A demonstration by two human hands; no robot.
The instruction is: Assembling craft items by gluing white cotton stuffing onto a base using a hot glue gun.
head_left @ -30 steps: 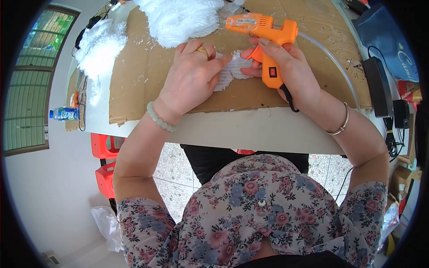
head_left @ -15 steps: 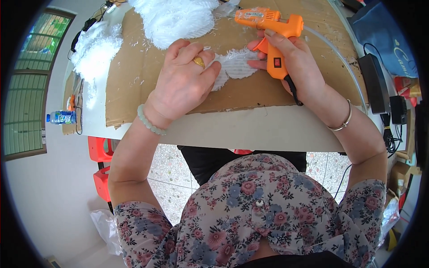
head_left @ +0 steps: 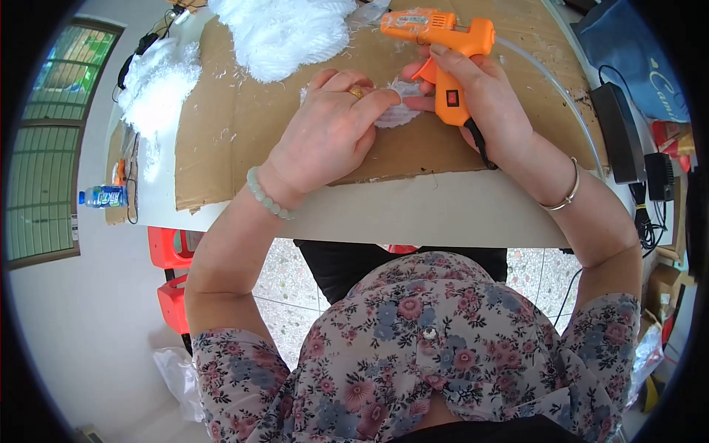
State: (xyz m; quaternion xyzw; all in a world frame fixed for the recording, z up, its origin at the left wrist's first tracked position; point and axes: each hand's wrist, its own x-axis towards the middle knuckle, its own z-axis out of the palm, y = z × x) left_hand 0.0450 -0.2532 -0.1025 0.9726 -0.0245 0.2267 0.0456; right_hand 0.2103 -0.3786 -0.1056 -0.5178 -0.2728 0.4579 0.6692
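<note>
My right hand [head_left: 493,107] is wrapped round the handle of an orange glue gun [head_left: 448,96], its nozzle pointing left, with a long translucent glue stick [head_left: 545,69] trailing from the back. Fingertips of that hand also touch a small white fringed fabric piece [head_left: 399,115]. My left hand [head_left: 329,133] is closed over the fabric's left part, thumb and forefinger pinched at it, and covers much of it. Under both hands lies a brown cardboard sheet [head_left: 221,166]. Beyond them is a heap of white frayed fabric [head_left: 284,37].
More white fluffy material [head_left: 159,85] lies at the left table edge, near a plastic bottle [head_left: 103,196]. At the right are a black box-shaped device [head_left: 619,136], a black adapter [head_left: 658,177] with cables and a blue bag [head_left: 631,59]. A red seat [head_left: 170,247] stands below the table.
My left hand has moved right over the fabric piece, its thumb and forefinger reaching further across, so less fabric shows. My right hand and the glue gun have shifted slightly left and away from me.
</note>
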